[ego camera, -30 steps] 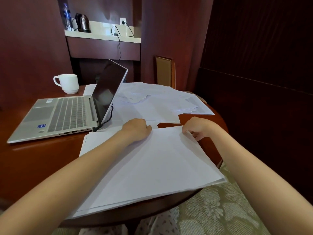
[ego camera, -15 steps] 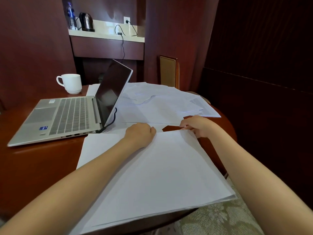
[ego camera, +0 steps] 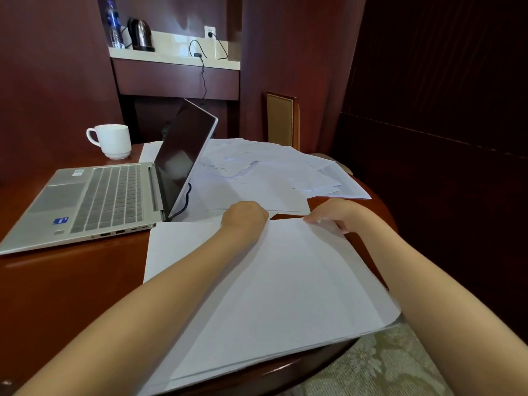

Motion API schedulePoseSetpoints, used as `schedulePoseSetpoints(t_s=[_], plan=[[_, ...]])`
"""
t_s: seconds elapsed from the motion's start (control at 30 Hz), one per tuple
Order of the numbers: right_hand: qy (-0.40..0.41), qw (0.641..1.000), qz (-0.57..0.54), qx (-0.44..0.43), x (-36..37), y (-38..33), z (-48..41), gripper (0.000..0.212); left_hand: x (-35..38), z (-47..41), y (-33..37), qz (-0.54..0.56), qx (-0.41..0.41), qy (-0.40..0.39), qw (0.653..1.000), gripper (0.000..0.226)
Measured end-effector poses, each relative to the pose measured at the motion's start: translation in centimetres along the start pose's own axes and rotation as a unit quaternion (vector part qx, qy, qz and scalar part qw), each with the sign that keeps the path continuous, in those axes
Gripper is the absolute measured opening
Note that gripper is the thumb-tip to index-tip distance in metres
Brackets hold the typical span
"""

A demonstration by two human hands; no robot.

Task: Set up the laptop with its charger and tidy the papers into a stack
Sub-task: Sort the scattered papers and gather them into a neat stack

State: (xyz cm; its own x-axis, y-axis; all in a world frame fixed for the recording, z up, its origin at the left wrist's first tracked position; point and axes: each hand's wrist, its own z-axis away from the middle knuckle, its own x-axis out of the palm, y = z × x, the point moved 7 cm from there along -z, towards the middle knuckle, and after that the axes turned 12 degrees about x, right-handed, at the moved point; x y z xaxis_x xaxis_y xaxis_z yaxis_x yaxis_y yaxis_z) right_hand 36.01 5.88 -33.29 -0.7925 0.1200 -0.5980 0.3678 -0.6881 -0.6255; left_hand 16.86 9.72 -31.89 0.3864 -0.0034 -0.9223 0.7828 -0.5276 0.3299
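The stack (ego camera: 285, 281) lies nearest, its near right corner hanging over the edge of the table (ego camera: 71, 281), the sheets fanned and not yet square, with a lower sheet showing out to the left. Over the last second it seems to have slid a little toward the person and to the right, though the camera shifted too, so the move is slight at best. Both hands have kept to its far edge. The left hand (ego camera: 245, 218) sits curled there with the knuckles up and the fingers hidden, so I cannot tell if it grips the sheets or only presses on them. The right hand (ego camera: 334, 214) pinches the far right corner, which now bends up a touch between thumb and fingers. That reads as squaring the pile, with little gained so far. Just beyond, across a strip of bare table, the loose sheets (ego camera: 257, 178) are still spread and overlapping, so most of the tidying is left. To the left the laptop (ego camera: 94, 201) stands open with a dark screen, and a cable (ego camera: 185, 200) enters near its hinge. Farther back a mug (ego camera: 113, 141) stands behind it. On the shelf (ego camera: 171, 57) the charger (ego camera: 197, 54) is wired to the outlet (ego camera: 210, 32), so the charging part looks done
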Motion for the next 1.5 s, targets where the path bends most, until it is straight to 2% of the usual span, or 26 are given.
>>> schedulePoseSetpoints(t_s=[0.13,0.27,0.33,0.4,0.5,0.63,0.8,0.9,0.97,1.0,1.07,1.1,1.2,1.27,1.33,1.43,1.5], plan=[[0.042,0.999,0.010,-0.009,-1.8,-0.2,-1.3,0.045,0.1,-1.4,1.1,0.036,-0.007,-0.001,0.999,0.035],[0.128,0.987,0.096,-0.017,-2.8,-0.7,-2.1,0.044,0.4,-2.5,1.6,0.052,-0.001,0.003,0.999,0.036],[0.126,0.985,0.121,0.007,-2.9,-0.6,-2.4,0.043,0.7,-2.8,1.6,0.029,0.034,0.003,0.999,0.026],[0.117,0.986,0.113,0.025,-3.0,-0.9,-2.5,0.032,0.6,-3.2,0.8,0.001,0.057,0.004,0.998,0.020],[0.151,0.988,0.019,0.003,-3.5,-2.9,-3.1,0.022,0.5,-3.6,-1.0,-0.011,0.066,0.013,0.998,0.034],[0.088,0.981,-0.167,-0.039,-1.4,-5.6,-5.0,0.035,1.0,-3.5,-2.9,0.045,0.071,0.005,0.996,0.030],[0.188,0.964,-0.181,-0.039,-0.7,-6.6,-7.7,0.011,0.4,-3.5,-1.6,-0.002,0.170,0.039,0.985,0.027],[0.207,0.939,-0.273,-0.011,-1.0,-5.5,-8.6,0.031,0.0,-3.6,-1.9,-0.044,0.173,0.038,0.983,0.026],[0.205,0.934,-0.293,0.007,-1.4,-5.2,-9.2,0.036,0.1,-3.9,-2.7,-0.047,0.155,0.006,0.987,0.029],[0.196,0.933,-0.302,0.010,-1.6,-5.3,-9.3,0.032,0.3,-4.0,-3.1,-0.047,0.147,-0.011,0.988,0.031],[0.160,0.934,-0.320,0.014,-1.7,-5.2,-9.5,0.011,0.8,-4.2,-3.8,-0.050,0.132,-0.036,0.989,0.038],[0.145,0.935,-0.325,0.002,-1.8,-5.3,-9.9,0.014,1.1,-4.3,-4.0,-0.050,0.127,-0.046,0.990,0.040],[0.178,0.937,-0.301,0.004,-2.4,-4.8,-11.0,0.018,1.6,-4.4,-4.4,-0.039,0.124,-0.055,0.990,0.044],[0.222,0.945,-0.239,0.020,-2.7,-4.6,-11.0,0.015,1.4,-4.6,-4.6,-0.055,0.126,-0.032,0.990,0.043],[0.234,0.957,-0.173,0.021,-2.7,-4.6,-11.3,0.014,1.1,-4.8,-4.9,-0.074,0.120,0.002,0.990,0.040],[0.218,0.964,-0.154,0.006,-2.1,-4.5,-11.4,0.016,0.9,-5.0,-5.3,-0.053,0.102,0.021,0.993,0.042],[0.174,0.965,-0.195,-0.012,-1.7,-4.8,-11.2,0.012,0.9,-5.0,-5.3,-0.033,0.111,0.023,0.993,0.042]])
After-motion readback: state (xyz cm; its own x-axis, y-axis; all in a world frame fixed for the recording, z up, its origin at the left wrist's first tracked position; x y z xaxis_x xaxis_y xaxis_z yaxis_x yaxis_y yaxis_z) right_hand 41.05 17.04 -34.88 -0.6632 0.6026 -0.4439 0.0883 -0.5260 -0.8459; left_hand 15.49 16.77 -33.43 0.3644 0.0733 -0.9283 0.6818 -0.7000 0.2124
